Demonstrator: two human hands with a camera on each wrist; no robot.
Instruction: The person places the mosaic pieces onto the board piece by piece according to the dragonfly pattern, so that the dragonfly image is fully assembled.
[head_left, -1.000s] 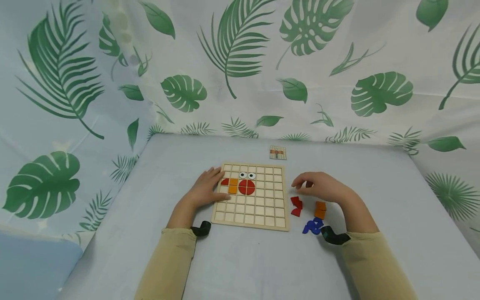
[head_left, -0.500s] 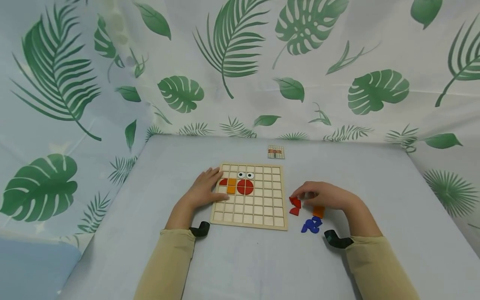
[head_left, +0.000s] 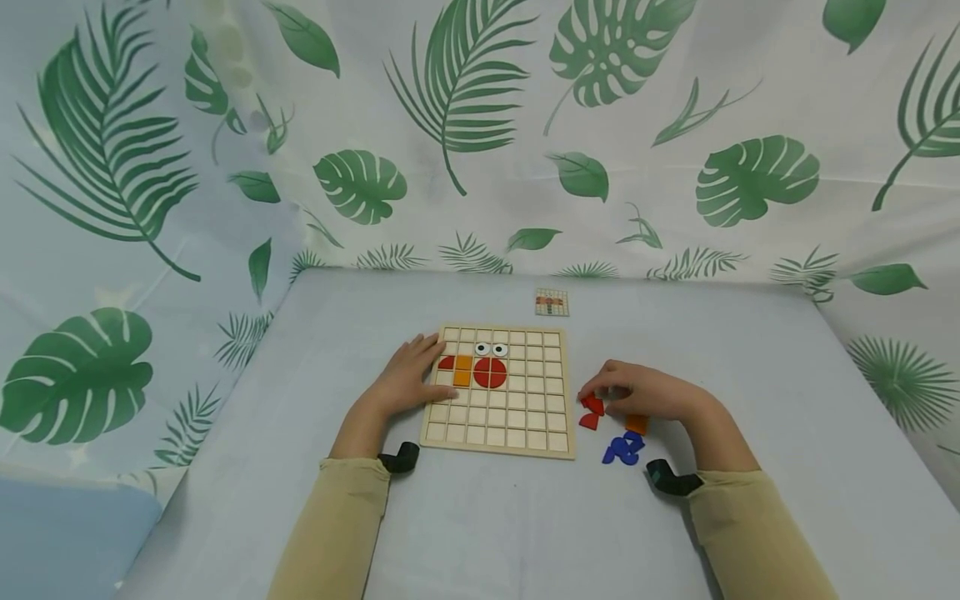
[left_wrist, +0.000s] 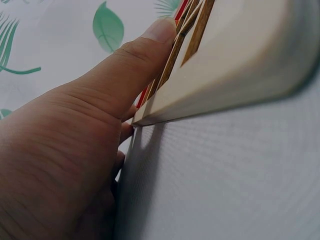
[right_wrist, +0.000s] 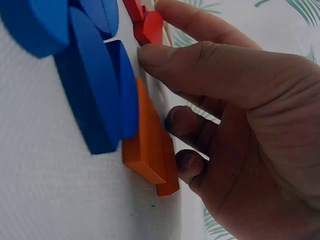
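The left hand (head_left: 405,379) lies at the left edge of a wooden grid board (head_left: 536,403), thumb spread wide from the other fingers. The thumb reaches over the rim, and the remaining fingers stretch along the same edge toward the far corner.

Between that thumb and those fingers, just inside the rim, is a red quarter-circle tile (head_left: 447,363). Beside it, further from the fingers, come two orange square tiles (head_left: 463,363), then four red tiles (head_left: 482,381) forming a disc. Two eye tiles (head_left: 482,349) sit directly beyond the disc.

The right hand (head_left: 648,390) is just off the board's right side. Its thumb and index finger form a narrow pinch on a red piece (right_wrist: 150,29); the other fingers are curled inward. Touching or just beside the pinched piece are more red pieces, one of them a quarter circle (head_left: 589,422) on the thumb's near side.

Orange blocks (right_wrist: 145,145) lie below the curled fingers, partly hidden by the hand in the head view. Several curved blue pieces (head_left: 622,450) are heaped on the surface (head_left: 525,533), nearer the person than the right fingers. A small pattern card (head_left: 552,302) lies beyond the board, well apart from both hands' fingers.
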